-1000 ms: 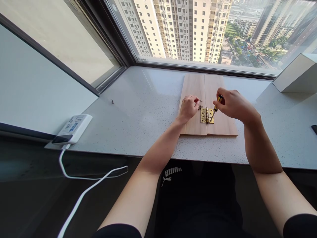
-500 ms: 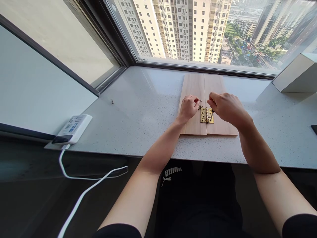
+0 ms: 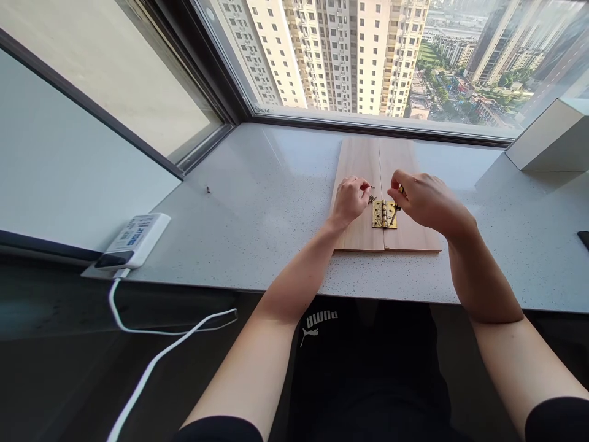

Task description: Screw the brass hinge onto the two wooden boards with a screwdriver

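A brass hinge (image 3: 378,215) lies open across the seam of a left wooden board (image 3: 359,161) and a right wooden board (image 3: 398,161). My right hand (image 3: 426,197) is closed around a screwdriver (image 3: 394,213), its handle mostly hidden by the fingers. The tilted shaft points down to the hinge's right leaf, hiding whether a screw is under the tip. My left hand (image 3: 350,199) rests on the left board with its fingers pinched. Small screws (image 3: 372,199) poke out at its fingertips, just above the hinge; their exact number is unclear.
The boards lie on a speckled white windowsill (image 3: 257,215) in front of a window. A white power adapter (image 3: 138,239) with a white cable (image 3: 151,368) sits at the left edge. A white box (image 3: 554,138) stands at right. A tiny dark bit (image 3: 208,189) lies on the left sill.
My right hand has shifted slightly right and turned at the wrist around the screwdriver, showing more of its handle. The left hand, the hinge and the boards have stayed put.
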The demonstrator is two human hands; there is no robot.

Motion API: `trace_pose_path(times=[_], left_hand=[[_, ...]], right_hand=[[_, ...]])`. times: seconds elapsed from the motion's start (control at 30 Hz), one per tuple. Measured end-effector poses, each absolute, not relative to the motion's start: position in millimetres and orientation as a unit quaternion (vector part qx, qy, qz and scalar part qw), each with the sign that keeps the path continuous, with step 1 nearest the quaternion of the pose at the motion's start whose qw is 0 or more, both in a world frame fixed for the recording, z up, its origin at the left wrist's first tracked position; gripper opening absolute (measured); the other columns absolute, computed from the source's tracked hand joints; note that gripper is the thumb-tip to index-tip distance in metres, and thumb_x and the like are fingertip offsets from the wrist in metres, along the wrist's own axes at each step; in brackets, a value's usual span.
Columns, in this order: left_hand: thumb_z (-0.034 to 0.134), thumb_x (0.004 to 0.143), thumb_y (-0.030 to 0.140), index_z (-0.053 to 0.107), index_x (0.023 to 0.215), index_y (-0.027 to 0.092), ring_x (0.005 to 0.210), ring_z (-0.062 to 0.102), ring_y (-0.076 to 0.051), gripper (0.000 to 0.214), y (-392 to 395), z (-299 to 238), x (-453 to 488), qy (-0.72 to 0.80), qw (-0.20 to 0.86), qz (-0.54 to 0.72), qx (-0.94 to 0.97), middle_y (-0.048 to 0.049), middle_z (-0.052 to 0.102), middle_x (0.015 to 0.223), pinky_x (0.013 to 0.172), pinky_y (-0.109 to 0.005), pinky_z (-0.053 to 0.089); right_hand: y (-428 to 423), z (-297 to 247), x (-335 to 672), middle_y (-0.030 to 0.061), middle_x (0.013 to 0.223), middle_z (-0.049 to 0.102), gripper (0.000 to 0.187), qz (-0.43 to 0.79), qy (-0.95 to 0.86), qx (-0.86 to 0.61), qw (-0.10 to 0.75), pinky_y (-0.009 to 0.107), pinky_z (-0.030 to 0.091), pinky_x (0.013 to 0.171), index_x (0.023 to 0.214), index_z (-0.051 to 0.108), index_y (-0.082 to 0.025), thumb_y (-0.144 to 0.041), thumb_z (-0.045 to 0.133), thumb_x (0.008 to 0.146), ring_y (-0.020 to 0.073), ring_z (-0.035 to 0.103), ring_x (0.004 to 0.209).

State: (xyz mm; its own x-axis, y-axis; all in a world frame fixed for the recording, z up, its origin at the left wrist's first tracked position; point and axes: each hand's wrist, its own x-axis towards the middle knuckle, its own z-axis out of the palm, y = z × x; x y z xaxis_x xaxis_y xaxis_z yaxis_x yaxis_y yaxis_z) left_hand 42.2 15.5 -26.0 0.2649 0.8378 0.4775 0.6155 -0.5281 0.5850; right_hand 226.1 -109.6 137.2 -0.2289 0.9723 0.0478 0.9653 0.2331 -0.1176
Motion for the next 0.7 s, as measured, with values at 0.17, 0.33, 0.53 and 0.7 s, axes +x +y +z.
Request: trace_pose_path(times=[0.17, 0.33, 0.53, 0.7], left_hand=[[0.067, 0.11, 0.014, 0.073, 0.099, 0.022, 0.104, 0.073, -0.028, 0.015, 15.5, -25.2, 41.8, 0.462, 0.146, 0.388, 0.784, -0.01, 0.079, 0.103, 0.104, -0.047, 0.059], [0.067, 0.11, 0.015, 0.074, 0.1, 0.022, 0.106, 0.074, -0.029, 0.014, 15.6, -24.7, 41.7, 0.466, 0.149, 0.387, 0.781, -0.0111, 0.079, 0.105, 0.106, -0.049, 0.059], [0.066, 0.11, 0.016, 0.074, 0.1, 0.022, 0.106, 0.073, -0.029, 0.015, 15.7, -25.2, 41.4, 0.464, 0.152, 0.386, 0.783, -0.0104, 0.079, 0.106, 0.107, -0.049, 0.059], [0.066, 0.11, 0.015, 0.075, 0.1, 0.022, 0.105, 0.073, -0.028, 0.015, 15.4, -24.4, 41.6, 0.469, 0.151, 0.384, 0.781, -0.0106, 0.079, 0.106, 0.106, -0.048, 0.059]], right_hand=[[-115.6, 137.5, 224.3, 0.0157, 0.111, 0.079, 0.024, 0.035, -0.772, -0.629, 0.081, 0.036, 0.036, 0.072, 0.128, 0.068, -0.015, -0.032, 0.053, 0.12, 0.0243, 0.063, 0.084], [-111.0, 137.9, 219.3, 0.0147, 0.093, 0.077, 0.044, 0.0, -0.704, -0.707, 0.057, 0.038, 0.033, 0.07, 0.102, 0.073, -0.019, -0.046, 0.046, 0.124, 0.025, 0.058, 0.075], [-113.6, 137.5, 228.1, 0.015, 0.116, 0.08, 0.021, 0.052, -0.8, -0.589, 0.102, 0.037, 0.04, 0.078, 0.119, 0.07, -0.018, -0.024, 0.05, 0.117, 0.0243, 0.063, 0.089], [-109.8, 136.7, 222.4, 0.0157, 0.1, 0.078, 0.043, 0.016, -0.708, -0.701, 0.082, 0.037, 0.033, 0.07, 0.105, 0.072, -0.019, -0.049, 0.046, 0.123, 0.0248, 0.062, 0.077]])
